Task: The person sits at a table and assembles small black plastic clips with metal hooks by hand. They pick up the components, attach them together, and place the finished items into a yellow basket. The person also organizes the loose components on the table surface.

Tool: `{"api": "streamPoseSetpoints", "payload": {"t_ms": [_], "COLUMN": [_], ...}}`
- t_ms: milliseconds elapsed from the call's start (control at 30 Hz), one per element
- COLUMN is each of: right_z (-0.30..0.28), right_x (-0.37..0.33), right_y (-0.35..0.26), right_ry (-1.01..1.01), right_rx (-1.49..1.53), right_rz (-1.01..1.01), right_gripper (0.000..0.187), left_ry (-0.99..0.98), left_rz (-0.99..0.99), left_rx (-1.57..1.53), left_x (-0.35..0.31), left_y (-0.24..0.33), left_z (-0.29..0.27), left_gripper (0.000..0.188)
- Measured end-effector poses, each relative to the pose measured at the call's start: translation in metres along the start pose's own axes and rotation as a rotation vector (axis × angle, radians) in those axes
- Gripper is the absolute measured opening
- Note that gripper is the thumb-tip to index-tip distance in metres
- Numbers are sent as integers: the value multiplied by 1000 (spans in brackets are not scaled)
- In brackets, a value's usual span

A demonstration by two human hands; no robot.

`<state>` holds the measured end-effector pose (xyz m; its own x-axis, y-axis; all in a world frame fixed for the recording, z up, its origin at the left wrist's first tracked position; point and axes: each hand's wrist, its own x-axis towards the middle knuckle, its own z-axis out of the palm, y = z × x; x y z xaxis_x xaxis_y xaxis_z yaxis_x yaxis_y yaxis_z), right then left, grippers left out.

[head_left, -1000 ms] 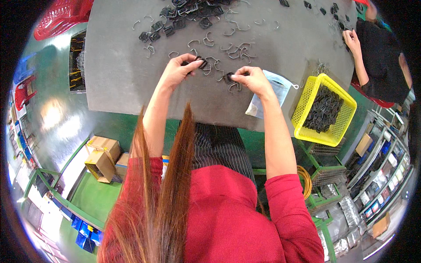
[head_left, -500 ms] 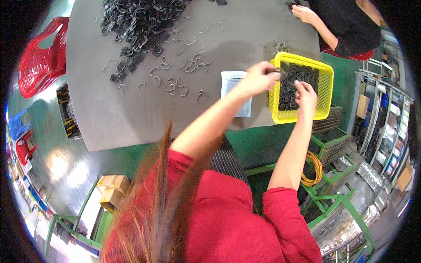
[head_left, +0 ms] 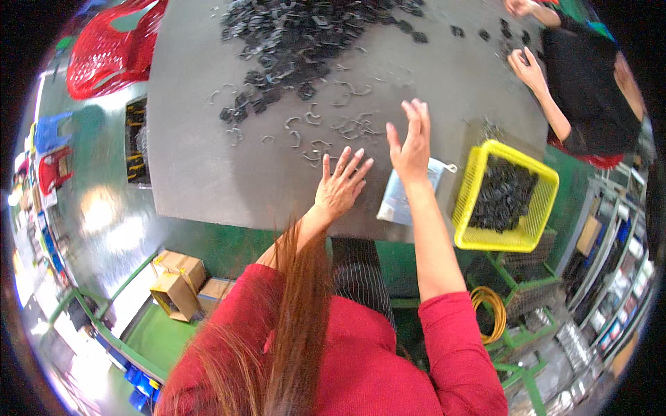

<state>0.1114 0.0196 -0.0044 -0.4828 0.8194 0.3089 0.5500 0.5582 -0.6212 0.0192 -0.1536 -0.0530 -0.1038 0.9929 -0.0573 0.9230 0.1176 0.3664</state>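
Observation:
Fingers spread, my left hand [head_left: 340, 186] is over the near part of the grey table [head_left: 201, 180], below some loose curved trimmings [head_left: 357, 126]. My right hand [head_left: 412, 147] is open too, fingers pointing away from me, beside a pale blue pouch-like packet [head_left: 402, 195]. Neither hand holds anything I can see. To the right of the packet, a yellow plastic basket [head_left: 548, 201] holds many small black parts [head_left: 503, 197]. A large heap of similar black parts [head_left: 291, 38] covers the far middle of the table.
Across the table on the right, a person in black [head_left: 590, 90] has hands near a few black parts. A red chair [head_left: 114, 55] stands at the left. Cardboard boxes [head_left: 177, 288] and a coiled orange hose [head_left: 489, 315] are below the table.
Both hands have left the basket and moved left over the table, fingers now spread. The dark parts they had at the basket are gone from them. The view has shifted.

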Motion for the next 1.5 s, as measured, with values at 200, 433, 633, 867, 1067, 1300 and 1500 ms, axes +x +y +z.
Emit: {"api": "streamPoseSetpoints", "payload": {"t_ms": [200,433,633,867,1067,1300,1500], "right_z": [85,127,151,196,101,49,46], "right_x": [56,-25,73,90,57,37,35], "right_y": [38,-92,-76,-98,-88,-68,-51], "right_ry": [-25,-306,-14,-251,-526,-293,-420], "right_rx": [-411,16,-118,249,620,417,339], "right_rz": [30,-143,121,165,683,932,874], "right_gripper": [54,42,56,59,43,19,20], "left_ry": [286,680,594,461,-91,256,241], "left_rz": [-255,-589,-573,-280,-375,-211,-195], "left_rx": [55,-12,-138,-674,-1371,-665,-69], "left_x": [13,7,72,124,97,82,92], "left_y": [-91,-205,-236,-209,-185,-217,-207], "left_z": [-40,-88,-97,-74,-108,-134,-127], "left_gripper": [55,50,40,50,25,25,28]}}
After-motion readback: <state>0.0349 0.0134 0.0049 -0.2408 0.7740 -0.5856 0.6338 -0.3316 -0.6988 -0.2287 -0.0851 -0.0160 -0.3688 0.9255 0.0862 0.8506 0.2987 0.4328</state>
